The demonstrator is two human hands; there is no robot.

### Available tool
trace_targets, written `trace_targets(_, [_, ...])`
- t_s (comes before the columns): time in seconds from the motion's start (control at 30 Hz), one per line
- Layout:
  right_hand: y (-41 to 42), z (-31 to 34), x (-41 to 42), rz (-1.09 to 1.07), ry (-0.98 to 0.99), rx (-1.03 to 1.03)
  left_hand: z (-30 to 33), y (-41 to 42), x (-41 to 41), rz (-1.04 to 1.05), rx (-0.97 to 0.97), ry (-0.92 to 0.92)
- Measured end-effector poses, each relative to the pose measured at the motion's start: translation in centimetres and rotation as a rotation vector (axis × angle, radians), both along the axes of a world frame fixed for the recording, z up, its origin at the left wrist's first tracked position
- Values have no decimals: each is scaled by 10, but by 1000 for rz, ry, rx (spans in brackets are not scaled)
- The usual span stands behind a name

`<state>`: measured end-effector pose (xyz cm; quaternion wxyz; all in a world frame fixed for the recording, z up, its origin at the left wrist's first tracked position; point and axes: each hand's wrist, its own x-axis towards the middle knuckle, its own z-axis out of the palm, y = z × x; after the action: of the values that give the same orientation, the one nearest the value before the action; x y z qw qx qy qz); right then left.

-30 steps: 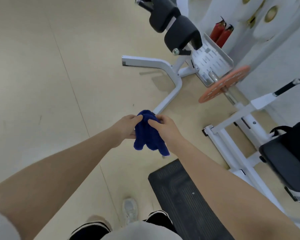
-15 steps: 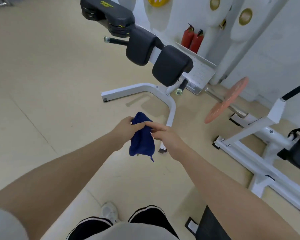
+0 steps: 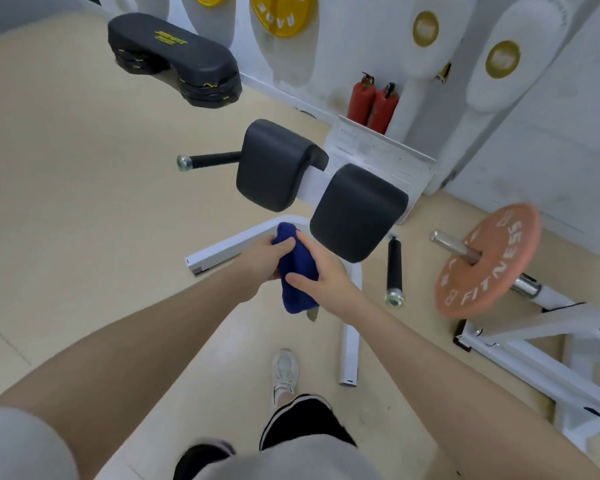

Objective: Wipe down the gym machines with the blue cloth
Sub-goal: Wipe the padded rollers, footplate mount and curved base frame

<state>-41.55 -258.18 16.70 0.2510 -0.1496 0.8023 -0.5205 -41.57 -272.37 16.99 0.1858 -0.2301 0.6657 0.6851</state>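
Note:
The blue cloth (image 3: pixel 297 271) hangs bunched between both hands, in front of me at mid-frame. My left hand (image 3: pixel 260 261) grips its upper left side with curled fingers. My right hand (image 3: pixel 323 275) holds its right side, thumb across the front and fingers over the top. Just beyond the hands stands a white-framed gym machine (image 3: pixel 229 247) with two black pads, a left pad (image 3: pixel 274 164) and a right pad (image 3: pixel 357 211). The cloth touches neither pad.
An orange weight plate (image 3: pixel 485 261) sits on a bar at the right beside another white frame (image 3: pixel 520 351). Black step platforms (image 3: pixel 174 57) are stacked at the back left. Two red fire extinguishers (image 3: pixel 371 102) stand by the wall. My shoe (image 3: pixel 284 372) is on the beige floor.
The view has tilted up and moved closer to the padded machine. Both hands have kept the cloth, and my right hand has taken a fuller hold of it.

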Motion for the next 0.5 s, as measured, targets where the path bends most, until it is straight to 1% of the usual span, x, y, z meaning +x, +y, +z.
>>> trace_targets(0.07, [-18, 6, -44, -18, 32, 33, 7, -16, -46, -4, 39, -28])
trace_targets(0.17, [-44, 4, -104, -62, 153, 107, 13, -40, -105, 14, 151, -26])
trace_targets(0.23, [-60, -2, -137, -90, 151, 152, 11, -53, -139, -19, 137, -18])
trace_targets(0.27, [-66, -6, -152, -115, 147, 180, 9, -59, -154, -56, 70, -21])
trace_targets(0.33, [-73, -18, -180, -243, 155, 220, -1, -69, -187, -220, -189, 25])
trace_targets(0.43, [-78, -40, -227, -602, 67, 246, -15, -85, -246, -513, -585, 128])
trace_targets(0.5, [-83, -52, -260, -782, 20, 257, -24, -99, -289, -672, -799, 246])
